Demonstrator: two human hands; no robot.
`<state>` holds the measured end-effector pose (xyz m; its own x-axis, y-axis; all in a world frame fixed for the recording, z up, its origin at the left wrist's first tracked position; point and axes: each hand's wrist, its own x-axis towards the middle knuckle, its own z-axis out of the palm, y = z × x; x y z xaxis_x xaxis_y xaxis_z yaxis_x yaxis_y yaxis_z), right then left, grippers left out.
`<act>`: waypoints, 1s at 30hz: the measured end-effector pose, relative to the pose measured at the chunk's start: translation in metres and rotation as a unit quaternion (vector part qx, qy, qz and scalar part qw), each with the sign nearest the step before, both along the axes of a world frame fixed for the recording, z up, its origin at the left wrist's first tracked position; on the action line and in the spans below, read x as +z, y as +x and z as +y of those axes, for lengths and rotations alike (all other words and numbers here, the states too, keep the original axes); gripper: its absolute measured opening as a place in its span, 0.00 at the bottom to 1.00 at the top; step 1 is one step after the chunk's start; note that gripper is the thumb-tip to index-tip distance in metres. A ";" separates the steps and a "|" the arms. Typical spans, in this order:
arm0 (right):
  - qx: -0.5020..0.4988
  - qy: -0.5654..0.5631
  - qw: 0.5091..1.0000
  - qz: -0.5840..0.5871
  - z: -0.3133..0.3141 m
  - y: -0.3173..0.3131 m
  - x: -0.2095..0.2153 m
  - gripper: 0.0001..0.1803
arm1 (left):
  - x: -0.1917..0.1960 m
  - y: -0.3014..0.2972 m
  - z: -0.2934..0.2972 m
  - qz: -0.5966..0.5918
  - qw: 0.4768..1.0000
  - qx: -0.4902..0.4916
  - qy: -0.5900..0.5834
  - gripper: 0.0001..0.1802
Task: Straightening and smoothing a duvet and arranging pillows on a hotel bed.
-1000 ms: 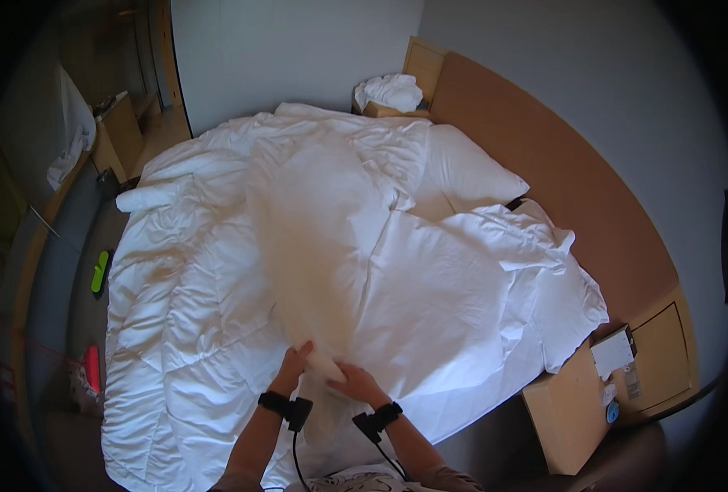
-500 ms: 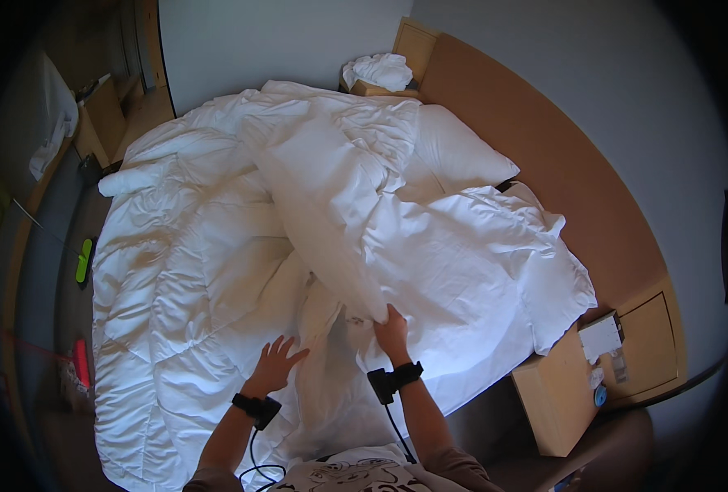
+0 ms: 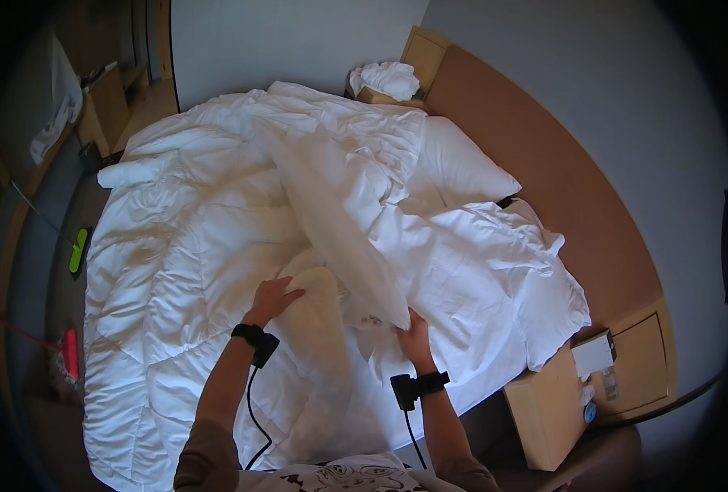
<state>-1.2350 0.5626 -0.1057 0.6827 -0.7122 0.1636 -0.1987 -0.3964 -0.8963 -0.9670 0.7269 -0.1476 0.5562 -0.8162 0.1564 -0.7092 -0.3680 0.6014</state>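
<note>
A white duvet (image 3: pixel 159 271) lies rumpled over the left of the bed. Bunched across the middle and right is a thin white duvet cover (image 3: pixel 462 254), with one fold standing up in a long ridge. The lower end of that ridge is pinched in my right hand (image 3: pixel 417 338), its fingers closed on the cover's edge. My left hand (image 3: pixel 272 300) is closed over a raised corner of the duvet, just left of the opening between the two layers. Small reddish marks show on the fabric between my hands. Black bands with cables sit on both my wrists.
White pillows (image 3: pixel 462 160) lie against the brown headboard (image 3: pixel 544 139). A wooden nightstand (image 3: pixel 544 410) stands at the near right; another at the far side bears white bundled cloth (image 3: pixel 384 79). Along the left floor are a green broom head (image 3: pixel 78 251) and a red one (image 3: pixel 70 353).
My left hand has moved up and from spread fingers has closed on the duvet, whose corner now bulges up. My right hand has shifted slightly right and down with the cover's edge.
</note>
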 end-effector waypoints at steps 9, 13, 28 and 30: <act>0.019 0.016 0.997 -0.069 0.003 -0.004 0.025 0.14 | -0.041 -0.039 -0.135 -0.018 0.993 -0.099 0.068 0.27; 0.084 -0.106 0.991 0.022 -0.008 -0.002 0.045 0.15 | -0.075 -0.048 -0.173 0.204 0.940 -0.131 -0.241 0.29; 0.031 -0.326 0.943 0.065 0.048 0.003 -0.028 0.13 | -0.094 -0.193 -0.025 0.013 0.999 0.041 0.015 0.38; 0.076 -0.282 0.942 0.165 0.051 0.013 -0.068 0.14 | -0.116 -0.198 -0.047 -0.035 0.996 0.079 -0.010 0.40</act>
<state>-1.2223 0.6139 -0.1734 0.8501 -0.4652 0.2471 -0.3318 -0.8373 -0.4346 -1.1653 0.6797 -0.2638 0.6645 -0.7157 0.2149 -0.6837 -0.4661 0.5615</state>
